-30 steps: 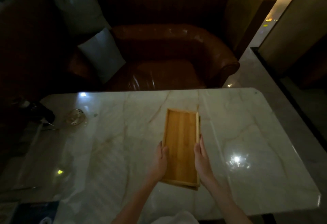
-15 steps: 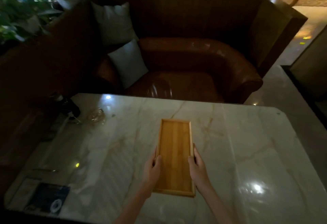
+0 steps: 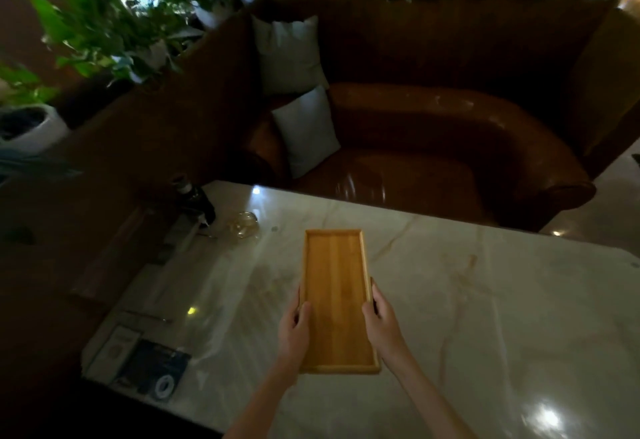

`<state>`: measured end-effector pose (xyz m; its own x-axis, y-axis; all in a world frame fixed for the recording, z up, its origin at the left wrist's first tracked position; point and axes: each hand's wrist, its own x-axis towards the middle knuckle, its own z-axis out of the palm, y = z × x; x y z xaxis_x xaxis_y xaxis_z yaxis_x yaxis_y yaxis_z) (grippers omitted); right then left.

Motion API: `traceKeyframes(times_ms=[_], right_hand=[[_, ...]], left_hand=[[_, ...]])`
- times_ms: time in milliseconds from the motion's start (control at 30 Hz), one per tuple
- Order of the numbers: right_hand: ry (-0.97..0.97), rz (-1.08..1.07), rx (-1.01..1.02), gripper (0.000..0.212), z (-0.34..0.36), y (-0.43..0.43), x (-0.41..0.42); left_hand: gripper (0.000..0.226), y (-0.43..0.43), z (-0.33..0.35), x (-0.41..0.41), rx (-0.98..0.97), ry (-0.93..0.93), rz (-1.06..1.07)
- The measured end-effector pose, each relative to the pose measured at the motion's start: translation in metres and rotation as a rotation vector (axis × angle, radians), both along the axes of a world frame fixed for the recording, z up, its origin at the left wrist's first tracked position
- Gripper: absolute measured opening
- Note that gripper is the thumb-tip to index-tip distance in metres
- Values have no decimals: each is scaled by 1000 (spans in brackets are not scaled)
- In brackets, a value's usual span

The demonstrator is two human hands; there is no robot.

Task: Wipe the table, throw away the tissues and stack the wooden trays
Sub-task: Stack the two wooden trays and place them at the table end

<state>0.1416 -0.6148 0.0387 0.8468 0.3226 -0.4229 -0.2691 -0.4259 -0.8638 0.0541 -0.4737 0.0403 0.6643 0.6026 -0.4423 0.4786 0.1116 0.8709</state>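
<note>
Now, on your far left a dark booklet (image 3: 152, 371) lies at the marble table (image 3: 485, 317) edge, a glass ashtray (image 3: 244, 224) farther back. Your left hand (image 3: 293, 333) clasps the wooden tray (image 3: 334, 296) by its left rim, thumb over the edge; your right hand (image 3: 381, 326) grips the opposite rim, the tray lying lengthwise mid-table.

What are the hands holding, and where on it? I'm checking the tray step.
Both hands hold the wooden tray by its long sides near the end closest to the person: left hand on the left rim, right hand on the right rim.
</note>
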Motion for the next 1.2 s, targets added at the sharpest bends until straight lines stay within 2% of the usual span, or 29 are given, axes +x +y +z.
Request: traceKeyframes(times_ms=[167,300,367,633,733,800,867,933,1067,1200], right_hand=[[-50,0,-94,48,0,92,-10],[16,259,-187,32,-5,182,-17],[62,315,-185,28,-7,232,-24],[232,263,-124,12,-26,412,-71],[267,231,-166,19,-34,458,-78],[230,206,-209,28,-40,479,-81],[214,212,-216,25,-46,493,-81],[220,253,-196,17,-51,506,-78],[196,270,-281,22,-57,521,-72],[186,238,-256,20,-49,536,-75]], left_hand=[[47,88,-5,-14,15,-60,30],[48,187,-11,-40,-26,-29,9],[49,242,-13,-54,-37,-1,6],[41,428,-26,-90,97,95,-59],[40,481,-37,-92,59,163,-119],[44,506,-44,-89,-17,226,-113],[50,523,-56,-85,-37,250,-80],[51,535,-65,-80,26,232,-72],[51,545,-71,-71,82,240,-80],[51,552,-71,-61,177,262,-127]])
